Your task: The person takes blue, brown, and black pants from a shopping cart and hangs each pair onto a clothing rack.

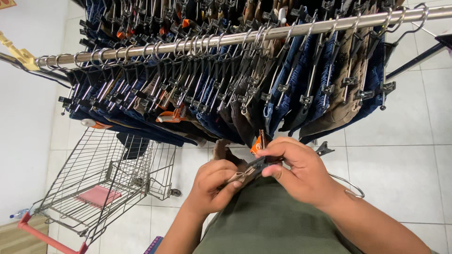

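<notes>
Clothes rail (226, 40) behind, clip hanger (263, 162) pinched between both hands

Both hands (254, 174) pinch a clip hanger (263, 162) below the clothes rail (226, 40).

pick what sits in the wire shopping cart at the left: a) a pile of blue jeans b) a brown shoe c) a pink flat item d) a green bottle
c: a pink flat item lies on the bottom of the wire shopping cart, with no jeans, bottle or shoe inside it.
</notes>
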